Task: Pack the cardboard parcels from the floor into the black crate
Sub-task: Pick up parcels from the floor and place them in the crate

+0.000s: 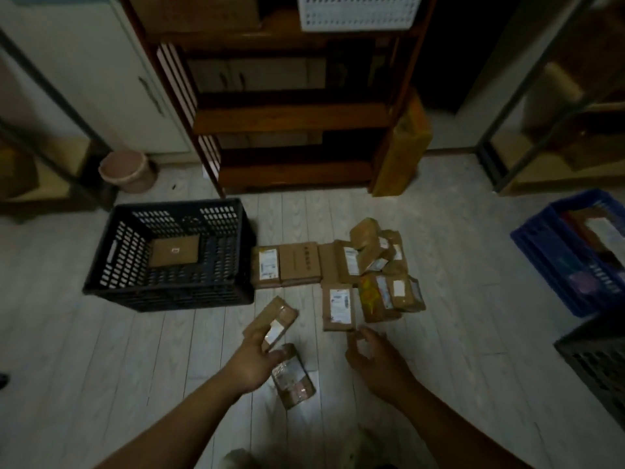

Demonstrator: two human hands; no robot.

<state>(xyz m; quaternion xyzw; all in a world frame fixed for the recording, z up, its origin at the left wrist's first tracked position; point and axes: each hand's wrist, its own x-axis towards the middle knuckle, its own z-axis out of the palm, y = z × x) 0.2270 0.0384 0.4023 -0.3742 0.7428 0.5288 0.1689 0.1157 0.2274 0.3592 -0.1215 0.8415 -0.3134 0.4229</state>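
Observation:
The black crate point(111, 265) stands on the floor at the left, with one flat cardboard parcel point(174, 256) lying on its bottom. My left hand point(252, 362) grips a small taped parcel point(272, 318) lifted above the floor, just below the crate's near right corner. Another parcel point(294, 377) lies on the floor under that hand. My right hand point(370, 358) hovers with loosely curled fingers and holds nothing, just below a labelled parcel point(339, 309). Several more parcels point(299, 264) lie in a cluster right of the crate.
A wooden shelf unit point(291, 120) stands behind the parcels, with a tall cardboard box point(402, 150) leaning at its right. A blue crate point(548, 262) with contents and a dark crate point(598, 367) sit at the right. A pink bin point(123, 170) stands at back left.

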